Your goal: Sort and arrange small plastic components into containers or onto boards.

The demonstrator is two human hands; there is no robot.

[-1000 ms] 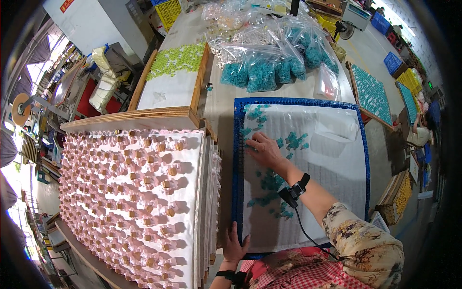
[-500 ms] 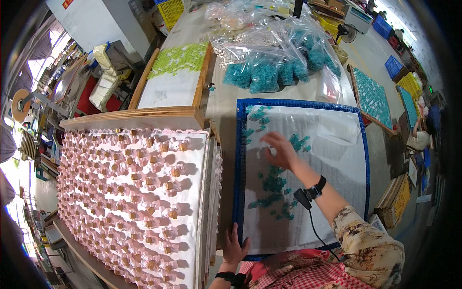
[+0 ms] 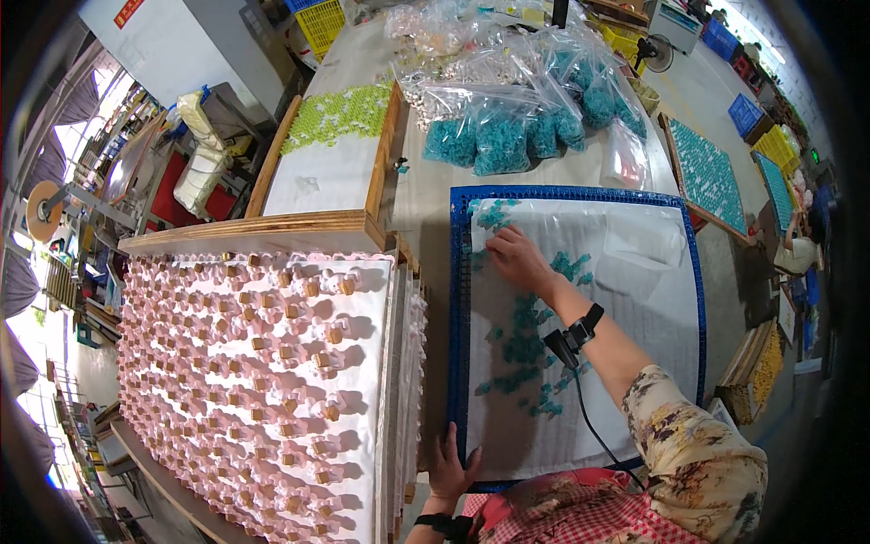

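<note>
A blue mesh-edged tray (image 3: 700,299) lined with white sheet lies in front of me. Small teal pieces (image 3: 523,349) are scattered over its left half, with a cluster (image 3: 496,213) near the far left corner. My right hand (image 3: 523,261) is over the tray just below that cluster, its fingers drawn together in a pinch. What the fingertips hold, if anything, is hidden. At the tray's near left corner rests my left hand (image 3: 450,470), fingers spread against the blue rim and holding nothing.
Left of the tray stands a stack of boards (image 3: 362,381) bearing rows of pink figures with brown blocks. Beyond it is a wood-framed tray (image 3: 385,154) with green pieces. Clear bags (image 3: 501,136) of teal pieces lie behind the blue tray. A teal-covered board (image 3: 711,177) stands at the right.
My right hand has lowered toward the sheet, its fingers going from spread to pinched. My left hand stays at the tray's corner. The whole view has shifted slightly.
</note>
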